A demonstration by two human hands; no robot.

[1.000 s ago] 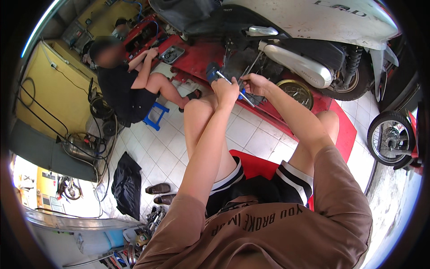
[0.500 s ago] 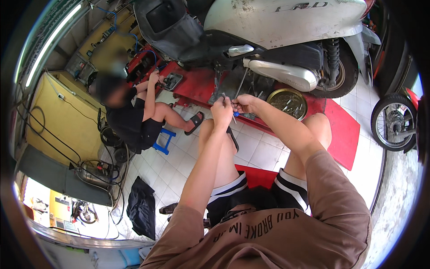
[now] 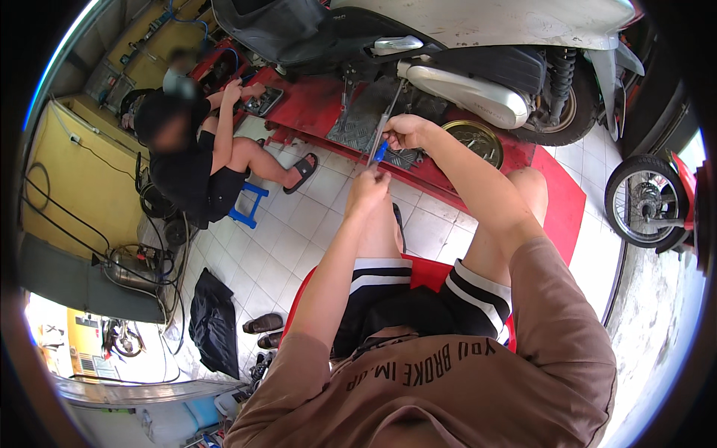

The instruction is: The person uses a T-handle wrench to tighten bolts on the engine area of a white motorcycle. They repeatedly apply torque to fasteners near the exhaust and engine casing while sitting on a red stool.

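Note:
My left hand (image 3: 366,193) is closed around the lower end of a slim grey metal piece (image 3: 379,133) that points up toward the scooter. Just above and to the right, my right hand (image 3: 407,132) is closed at a small blue-handled tool (image 3: 382,151), whose blue part shows below the fingers. The tool lies close beside the metal piece; whether they touch I cannot tell. Both hands are over the near edge of a red lift platform (image 3: 314,134). Beyond them stands a silver and black scooter (image 3: 470,97).
A round gold-coloured tray (image 3: 499,153) with small metal parts sits on the platform. At the left, a person (image 3: 187,160) in black sits on a blue stool (image 3: 249,205) with hands near a grey tray (image 3: 263,102). A black bag (image 3: 213,325) lies on the tiles; a motorcycle wheel (image 3: 648,201) stands right.
My hands have drawn apart, the right one moving up and the left one slightly down. The blue handle now shows higher, between them. The whole view has shifted somewhat.

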